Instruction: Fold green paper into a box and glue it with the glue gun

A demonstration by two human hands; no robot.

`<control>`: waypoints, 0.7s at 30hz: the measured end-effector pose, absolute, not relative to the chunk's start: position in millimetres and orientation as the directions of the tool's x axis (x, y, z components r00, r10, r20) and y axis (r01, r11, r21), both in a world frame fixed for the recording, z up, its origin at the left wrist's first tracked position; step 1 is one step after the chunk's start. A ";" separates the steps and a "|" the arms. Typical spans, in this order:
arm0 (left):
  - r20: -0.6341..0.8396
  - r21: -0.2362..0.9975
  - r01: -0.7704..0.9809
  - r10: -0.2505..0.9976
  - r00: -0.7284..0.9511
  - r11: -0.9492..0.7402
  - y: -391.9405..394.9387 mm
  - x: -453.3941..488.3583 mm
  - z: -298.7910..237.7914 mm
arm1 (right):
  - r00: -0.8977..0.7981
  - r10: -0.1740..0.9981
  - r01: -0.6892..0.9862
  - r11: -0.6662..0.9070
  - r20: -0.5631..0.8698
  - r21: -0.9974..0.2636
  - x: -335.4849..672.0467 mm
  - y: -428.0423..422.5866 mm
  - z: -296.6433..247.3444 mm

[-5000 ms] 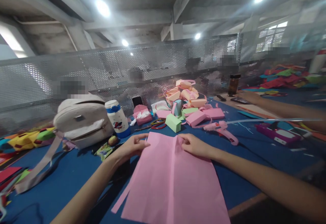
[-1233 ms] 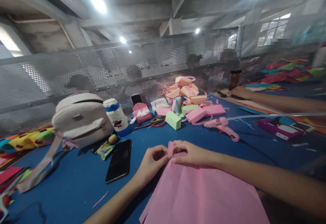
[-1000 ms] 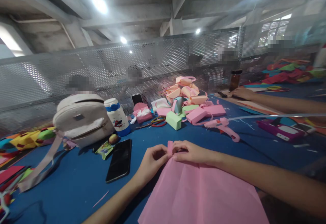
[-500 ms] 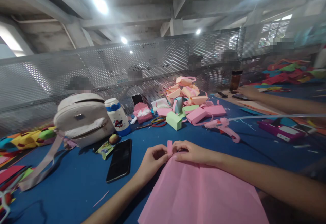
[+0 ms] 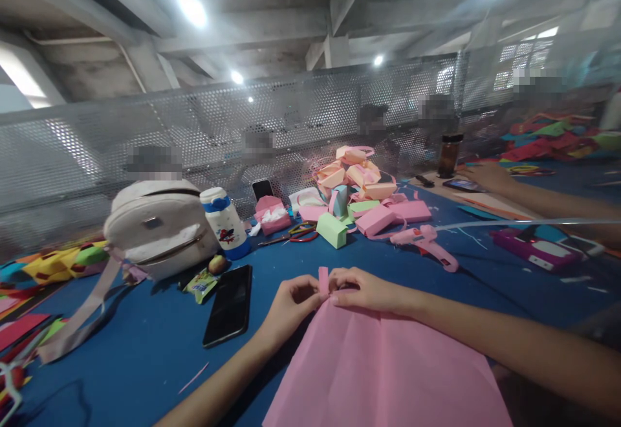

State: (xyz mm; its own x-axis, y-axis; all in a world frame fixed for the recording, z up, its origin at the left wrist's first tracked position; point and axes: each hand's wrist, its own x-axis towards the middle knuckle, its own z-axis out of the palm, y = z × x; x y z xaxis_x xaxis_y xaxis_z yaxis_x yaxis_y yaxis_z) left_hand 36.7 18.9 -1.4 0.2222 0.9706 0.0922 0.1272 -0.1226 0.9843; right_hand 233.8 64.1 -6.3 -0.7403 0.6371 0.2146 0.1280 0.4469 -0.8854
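A large pink paper sheet [image 5: 383,369] lies on the blue table [image 5: 136,349] in front of me. My left hand [image 5: 290,304] and my right hand [image 5: 365,289] meet at its far corner, each pinching the paper. A small folded tab of the pink paper stands up between my fingertips. Both hands are closed on the paper.
A black phone [image 5: 229,304] lies left of my hands. Behind it are a white bag [image 5: 158,229], a bottle [image 5: 224,222], scissors [image 5: 295,233], a pile of paper boxes [image 5: 359,197] and a pink glue gun [image 5: 427,242]. Another person's hand [image 5: 488,176] rests at the far right.
Since five seconds ago the sheet has been turned and pulled toward me, and my hands have come together at its corner. Over the last second they have hardly moved.
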 end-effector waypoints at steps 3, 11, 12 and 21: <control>0.076 0.988 0.115 0.967 0.242 -0.107 20.5 35.9 -0.6 | -0.743 0.635 0.135 0.452 0.211 -0.882 234.0 64.2 -5.9; -0.054 0.995 0.099 0.944 0.326 0.022 26.5 29.2 -3.2 | -0.749 0.640 0.173 0.437 0.170 -0.883 235.2 62.5 -5.0; -0.055 0.995 0.098 0.943 0.328 0.024 26.9 28.7 -3.7 | -0.754 0.635 0.167 0.435 0.170 -0.885 235.2 62.0 -4.2; -0.062 0.996 0.076 0.943 0.328 0.039 26.6 27.8 -5.0 | -0.773 0.607 0.154 0.461 0.185 -0.874 235.7 62.7 -2.1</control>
